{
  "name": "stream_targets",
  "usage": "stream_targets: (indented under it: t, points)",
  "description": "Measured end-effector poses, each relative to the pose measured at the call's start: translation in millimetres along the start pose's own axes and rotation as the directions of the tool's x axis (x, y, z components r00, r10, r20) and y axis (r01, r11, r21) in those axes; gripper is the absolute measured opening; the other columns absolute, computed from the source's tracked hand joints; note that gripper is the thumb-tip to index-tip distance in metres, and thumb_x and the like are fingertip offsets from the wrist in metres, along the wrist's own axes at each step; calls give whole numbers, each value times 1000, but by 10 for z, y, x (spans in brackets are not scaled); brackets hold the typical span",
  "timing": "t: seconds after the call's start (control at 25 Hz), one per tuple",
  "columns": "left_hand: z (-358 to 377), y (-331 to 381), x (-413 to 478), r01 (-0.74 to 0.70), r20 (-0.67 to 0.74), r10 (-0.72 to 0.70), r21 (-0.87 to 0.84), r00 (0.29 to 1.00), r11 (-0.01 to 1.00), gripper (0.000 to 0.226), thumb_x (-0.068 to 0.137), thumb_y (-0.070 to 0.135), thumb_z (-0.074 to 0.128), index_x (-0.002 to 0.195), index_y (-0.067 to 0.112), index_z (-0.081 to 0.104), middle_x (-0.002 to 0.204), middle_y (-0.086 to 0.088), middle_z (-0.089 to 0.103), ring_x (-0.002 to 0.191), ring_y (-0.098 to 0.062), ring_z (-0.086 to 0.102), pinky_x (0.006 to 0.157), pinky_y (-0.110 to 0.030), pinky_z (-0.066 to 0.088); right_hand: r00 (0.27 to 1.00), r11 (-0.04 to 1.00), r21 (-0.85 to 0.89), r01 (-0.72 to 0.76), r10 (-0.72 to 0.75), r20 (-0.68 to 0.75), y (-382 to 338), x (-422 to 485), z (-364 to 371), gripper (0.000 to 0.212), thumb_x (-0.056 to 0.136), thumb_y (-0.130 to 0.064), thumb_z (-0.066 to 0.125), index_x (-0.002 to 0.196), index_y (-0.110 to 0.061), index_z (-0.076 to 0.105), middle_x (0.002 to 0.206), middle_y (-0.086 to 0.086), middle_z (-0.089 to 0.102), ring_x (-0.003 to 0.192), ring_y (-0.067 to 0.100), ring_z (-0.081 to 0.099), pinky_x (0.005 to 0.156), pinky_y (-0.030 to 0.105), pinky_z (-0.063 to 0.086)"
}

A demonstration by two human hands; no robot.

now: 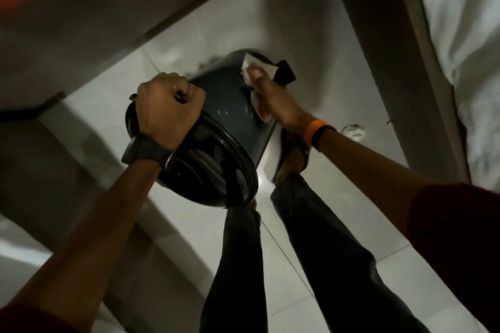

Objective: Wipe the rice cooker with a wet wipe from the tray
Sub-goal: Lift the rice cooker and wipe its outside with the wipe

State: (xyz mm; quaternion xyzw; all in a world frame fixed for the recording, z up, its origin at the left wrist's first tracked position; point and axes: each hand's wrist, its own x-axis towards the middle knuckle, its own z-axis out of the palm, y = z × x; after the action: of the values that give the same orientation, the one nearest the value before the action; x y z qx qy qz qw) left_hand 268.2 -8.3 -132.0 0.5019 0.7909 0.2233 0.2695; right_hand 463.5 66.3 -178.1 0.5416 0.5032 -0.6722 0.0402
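The left hand (169,108), just left of the frame's centre, is clenched in a fist on the rim of the rice cooker (216,121), holding it tilted in the air above the tiled floor (311,35). The cooker is dark blue-grey and glossy, its black-rimmed lid facing the camera at lower centre. The right hand (273,101), fingers stretched flat, presses a white wet wipe (255,66) against the cooker's upper side wall. What looks like a crumpled wipe (353,131) lies on the floor at right, though dimness blurs it.
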Motion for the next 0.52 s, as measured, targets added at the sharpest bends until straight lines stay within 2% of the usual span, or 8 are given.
stream_targets:
  t: [0.08, 0.12, 0.16, 0.24, 0.28, 0.36, 0.44, 0.52]
  points:
    - [-1, -41, 106, 98, -7, -99, -80, 995, 992, 34, 76, 17, 52, 50, 1, 39, 49, -18, 38, 49, -23, 38, 53, -30, 35, 958, 964, 18, 266, -267, 105, 29, -558, 288, 50, 107, -52, 21, 156, -44, 23, 168, -22, 21, 158, 3, 13, 131, 31, 5]
    - [12, -63, 149, 119, -16, -122, -115, 992, 986, 36, 77, 17, 52, 49, 2, 35, 46, -15, 32, 46, -13, 32, 50, -28, 31, 914, 927, 15, 375, -372, 165, 69, -752, 344, 48, 108, -48, 20, 156, -43, 24, 165, -30, 19, 156, -4, 9, 130, 22, 1]
    - [41, -87, 195, 129, -27, -134, -148, 991, 981, 37, 77, 16, 51, 48, 5, 31, 45, -7, 26, 45, -6, 26, 49, -26, 28, 884, 899, 5, 437, -431, 181, 91, -814, 332, 48, 110, -41, 20, 158, -39, 24, 164, -30, 19, 156, -5, 8, 130, 22, 1]
    - [101, -84, 255, 147, -41, -159, -213, 986, 966, 41, 80, 17, 51, 47, 5, 30, 47, 0, 22, 44, -4, 22, 49, -23, 25, 919, 916, -98, 390, -379, 108, 31, -611, 145, 47, 112, -28, 23, 160, -28, 26, 168, -15, 21, 158, 6, 11, 132, 38, 6]
    - [130, -80, 274, 150, -53, -168, -243, 984, 958, 43, 82, 18, 51, 47, 3, 31, 48, -1, 23, 45, -4, 22, 50, -24, 25, 962, 950, -156, 269, -273, -4, -5, -437, 26, 47, 113, -25, 25, 159, -24, 27, 169, -7, 22, 159, 12, 14, 132, 41, 9]
    - [166, -91, 290, 145, -92, -175, -265, 980, 953, 46, 84, 20, 51, 45, 10, 29, 48, -4, 24, 48, -10, 24, 51, -26, 25, 982, 964, -226, 137, -162, -96, -145, -164, -119, 46, 113, -25, 27, 158, -21, 31, 169, 2, 26, 159, 17, 17, 131, 33, 7]
    - [178, -85, 316, 164, -92, -193, -254, 977, 953, 48, 84, 21, 50, 43, 18, 24, 43, 4, 22, 46, -8, 20, 50, -24, 24, 955, 912, -291, 290, -295, 28, -254, -202, 17, 47, 112, -28, 29, 158, -19, 35, 168, 5, 29, 158, 16, 19, 126, 21, 4]
    - [153, -119, 350, 229, -65, -253, -258, 965, 939, 50, 83, 21, 50, 40, 19, 25, 38, 3, 24, 44, -9, 18, 50, -23, 25, 844, 793, -290, 536, -491, 217, -137, -419, 232, 48, 110, -27, 30, 157, -17, 35, 167, 4, 31, 158, 11, 18, 129, 26, 3]
